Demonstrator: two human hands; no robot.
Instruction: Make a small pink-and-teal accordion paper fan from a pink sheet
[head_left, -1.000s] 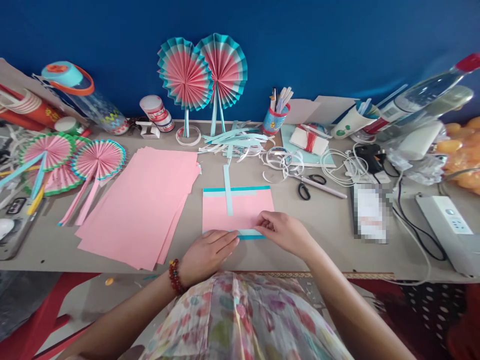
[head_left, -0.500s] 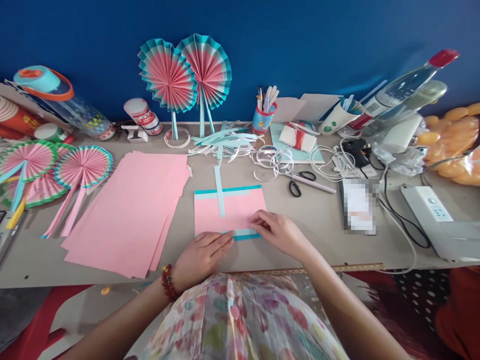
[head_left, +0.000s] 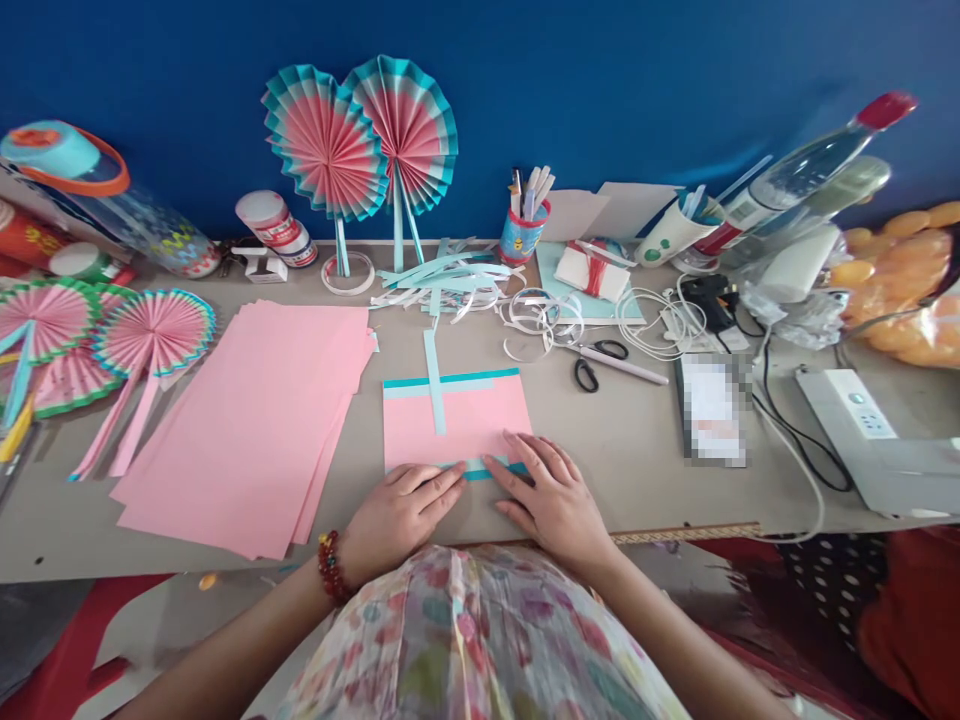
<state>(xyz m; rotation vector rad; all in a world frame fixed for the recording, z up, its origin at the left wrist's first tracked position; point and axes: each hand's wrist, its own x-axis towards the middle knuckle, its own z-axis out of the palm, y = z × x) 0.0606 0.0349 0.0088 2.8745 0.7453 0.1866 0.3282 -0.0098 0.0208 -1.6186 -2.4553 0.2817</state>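
Note:
A pink sheet of paper (head_left: 480,415) with blue bands along its far and near edges lies flat in front of me. My left hand (head_left: 409,505) rests on its near left part, fingers stretched out together over the near band. Across from it, my right hand (head_left: 551,495) lies flat with spread fingers on the near right corner. Between the fingertips a piece of the pale blue and teal band (head_left: 475,469) shows; the rest of that edge is covered. One loose light blue paper strip (head_left: 434,385) lies across the sheet's far edge.
Left of the sheet is a stack of pink paper (head_left: 247,420), with finished paper fans (head_left: 155,335) beyond. Behind are paper scraps (head_left: 442,280), a pen cup (head_left: 523,235) and scissors (head_left: 611,360). A phone (head_left: 712,410) and a power strip (head_left: 862,420) lie right.
My right hand has gone from pinched fingers at the sheet's right side to lying spread on its near edge. My left hand stays on the paper. The view has shifted slightly.

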